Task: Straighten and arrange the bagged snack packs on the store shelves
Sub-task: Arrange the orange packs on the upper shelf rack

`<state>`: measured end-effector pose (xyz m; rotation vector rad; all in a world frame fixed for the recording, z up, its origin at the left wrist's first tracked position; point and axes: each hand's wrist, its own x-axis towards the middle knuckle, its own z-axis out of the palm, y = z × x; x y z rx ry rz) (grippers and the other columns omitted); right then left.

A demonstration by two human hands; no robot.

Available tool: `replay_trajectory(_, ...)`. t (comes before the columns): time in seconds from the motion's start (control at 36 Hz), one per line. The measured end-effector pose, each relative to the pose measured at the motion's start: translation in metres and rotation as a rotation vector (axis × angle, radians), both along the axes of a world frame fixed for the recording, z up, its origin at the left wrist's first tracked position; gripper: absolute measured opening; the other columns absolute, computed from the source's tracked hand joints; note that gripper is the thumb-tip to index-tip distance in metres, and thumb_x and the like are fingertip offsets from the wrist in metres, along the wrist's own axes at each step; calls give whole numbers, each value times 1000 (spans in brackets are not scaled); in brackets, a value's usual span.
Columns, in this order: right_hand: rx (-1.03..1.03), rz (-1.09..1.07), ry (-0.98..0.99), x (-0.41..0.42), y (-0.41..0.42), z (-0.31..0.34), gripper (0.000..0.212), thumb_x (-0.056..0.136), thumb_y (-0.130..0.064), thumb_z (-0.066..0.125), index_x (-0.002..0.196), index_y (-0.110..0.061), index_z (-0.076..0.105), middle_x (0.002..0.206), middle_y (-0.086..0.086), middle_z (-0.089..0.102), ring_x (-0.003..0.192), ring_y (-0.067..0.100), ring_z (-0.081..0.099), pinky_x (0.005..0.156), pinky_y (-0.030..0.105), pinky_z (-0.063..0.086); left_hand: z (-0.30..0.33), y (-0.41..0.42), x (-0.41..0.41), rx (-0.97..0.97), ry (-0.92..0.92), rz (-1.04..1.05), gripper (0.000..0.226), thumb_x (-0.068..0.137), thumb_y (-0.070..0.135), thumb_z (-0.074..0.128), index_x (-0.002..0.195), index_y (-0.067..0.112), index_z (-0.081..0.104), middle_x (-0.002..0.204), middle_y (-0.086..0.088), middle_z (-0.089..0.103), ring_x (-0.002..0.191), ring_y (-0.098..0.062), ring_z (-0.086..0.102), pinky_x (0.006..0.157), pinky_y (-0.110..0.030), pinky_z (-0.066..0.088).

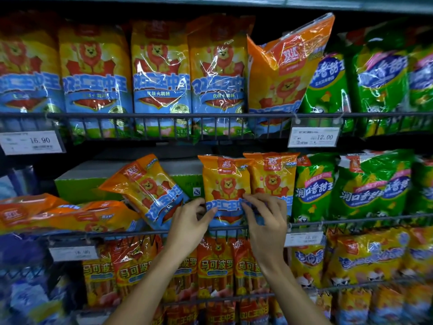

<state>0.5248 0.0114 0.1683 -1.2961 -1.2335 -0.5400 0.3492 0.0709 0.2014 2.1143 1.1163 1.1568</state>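
Note:
An orange lion-print snack pack [226,181] stands upright on the middle shelf. My left hand [191,221] pinches its left edge and my right hand [266,219] pinches its right side, both at the blue band. A second upright orange pack [273,177] stands just to its right, partly behind my right hand. To the left, another orange pack [146,191] leans tilted, and two more orange packs [58,214] lie flat. On the top shelf, one orange pack [285,66] leans to the right over the green packs.
Green snack packs [351,186] fill the right of the middle shelf. A green carton [79,184] sits behind the leaning pack. A wire rail [351,221] fronts each shelf, with price tags [314,137] clipped on. Red-orange packs [215,266] hang below.

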Motion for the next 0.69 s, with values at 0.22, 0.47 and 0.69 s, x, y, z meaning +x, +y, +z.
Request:
replay_trajectory(0.22, -45, 71, -64, 6, -2, -1, 27, 96, -16, 67, 122, -8, 74, 121, 2, 64, 111, 15, 60, 94, 27, 53, -1, 4, 3, -15, -53, -15, 28, 97, 37, 68, 115, 17, 74, 99, 7, 78, 88, -3, 72, 81, -39, 61)
replay_trajectory(0.47, -90, 92, -154, 12, -4, -33, 37, 100, -17, 64, 136, -11, 64, 144, 1, 55, 135, 14, 49, 111, 18, 40, -7, -5, -5, 192, 219, 49, 27, 103, 46, 52, 104, 26, 70, 85, 10, 71, 71, -5, 64, 66, -33, 52)
replay_trajectory(0.69, -210, 55, -225, 13, -10, -31, 55, 104, -36, 51, 156, -19, 40, 165, -8, 30, 155, 17, 22, 126, 31, 19, -30, -25, 1, 591, 255, -15, 72, 98, 24, 66, 160, 25, 30, 169, 8, 18, 157, -15, 16, 124, -22, 14)
